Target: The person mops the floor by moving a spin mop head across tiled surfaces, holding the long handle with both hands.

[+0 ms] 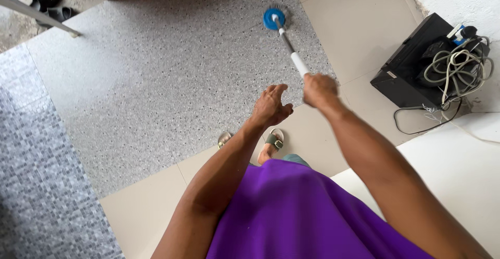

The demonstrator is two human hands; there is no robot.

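Observation:
My right hand [320,90] grips the white end of a mop handle [293,56]. The handle runs forward and down to a round blue mop head [274,18] resting on the grey speckled floor [172,71]. My left hand [271,107] hovers just left of the right one, fingers apart, holding nothing and not touching the handle. A purple garment [291,212] covers my body below, and my sandalled feet [273,143] show on the cream tiles.
A black box [409,66] with a bundle of coiled cables [458,69] on it stands at the right by the wall. Dark shoes [49,3] lie at the top left near a metal bar [31,11]. Small mosaic tiles [31,175] cover the left strip.

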